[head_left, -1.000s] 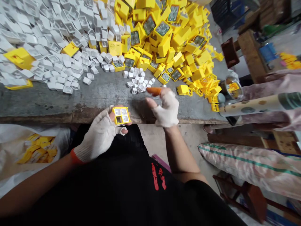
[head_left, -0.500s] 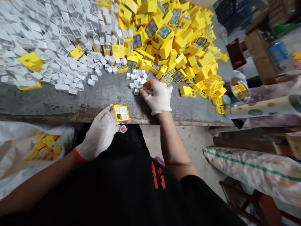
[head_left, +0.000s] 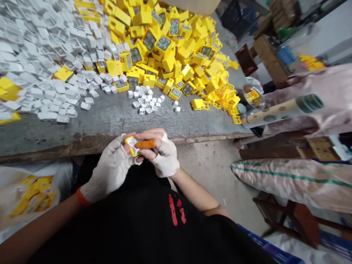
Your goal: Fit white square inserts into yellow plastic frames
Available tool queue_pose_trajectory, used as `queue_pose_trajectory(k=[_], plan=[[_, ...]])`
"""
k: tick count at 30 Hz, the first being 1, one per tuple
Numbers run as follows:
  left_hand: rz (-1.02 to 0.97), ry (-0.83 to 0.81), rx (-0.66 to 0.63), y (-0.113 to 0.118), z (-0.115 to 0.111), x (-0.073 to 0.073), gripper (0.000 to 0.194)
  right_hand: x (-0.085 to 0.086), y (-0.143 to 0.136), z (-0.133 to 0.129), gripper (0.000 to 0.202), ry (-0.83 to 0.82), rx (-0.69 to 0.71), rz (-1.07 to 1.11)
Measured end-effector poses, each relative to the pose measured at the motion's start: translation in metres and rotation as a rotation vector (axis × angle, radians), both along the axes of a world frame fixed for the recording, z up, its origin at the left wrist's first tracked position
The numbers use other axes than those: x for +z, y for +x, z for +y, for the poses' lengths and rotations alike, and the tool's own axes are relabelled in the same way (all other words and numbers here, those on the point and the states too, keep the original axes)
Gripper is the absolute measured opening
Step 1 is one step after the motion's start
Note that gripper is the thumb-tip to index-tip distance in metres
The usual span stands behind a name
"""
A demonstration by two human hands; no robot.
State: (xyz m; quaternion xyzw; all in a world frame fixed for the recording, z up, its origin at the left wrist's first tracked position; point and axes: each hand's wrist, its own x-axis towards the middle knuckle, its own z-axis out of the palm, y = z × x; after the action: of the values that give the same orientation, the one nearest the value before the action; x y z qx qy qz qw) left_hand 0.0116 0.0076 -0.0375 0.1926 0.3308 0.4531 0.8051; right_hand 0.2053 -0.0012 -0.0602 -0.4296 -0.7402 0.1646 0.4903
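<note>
Head camera, looking down: a person in a black top sits or stands at a grey workbench (head_left: 110,123), both hands in pale fingerless gloves and close together before its near edge. The left hand (head_left: 110,167) grips a small yellow frame (head_left: 131,149) by its left side, between thumb and fingers. White pieces (head_left: 132,141) show inside the frame. The right hand (head_left: 165,156) meets it from the right, its orange-wrapped finger (head_left: 147,144) pointing into the frame's open face; whether those fingers pinch a part is hidden, so I cannot tell.

The frame lies between the two hands, at the fingertips of both and nearer the left palm. It is tilted, its visible longer edge sloping from upper left down to lower right, while the orange finger comes in across it almost level.

Beyond the hands, on the bench, is a small cluster of white caps (head_left: 143,98). Behind that, a heap of white pieces (head_left: 55,66) spreads leftward and yellow housings (head_left: 178,51) pile up to the right
</note>
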Motion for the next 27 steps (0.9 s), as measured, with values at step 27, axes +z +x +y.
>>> queue_pose_trajectory(k=[27], plan=[[0.254,-0.032,-0.06,0.014,0.024,0.004,0.045,0.05,0.217,0.11,0.054,-0.663,-0.591,-1.0]])
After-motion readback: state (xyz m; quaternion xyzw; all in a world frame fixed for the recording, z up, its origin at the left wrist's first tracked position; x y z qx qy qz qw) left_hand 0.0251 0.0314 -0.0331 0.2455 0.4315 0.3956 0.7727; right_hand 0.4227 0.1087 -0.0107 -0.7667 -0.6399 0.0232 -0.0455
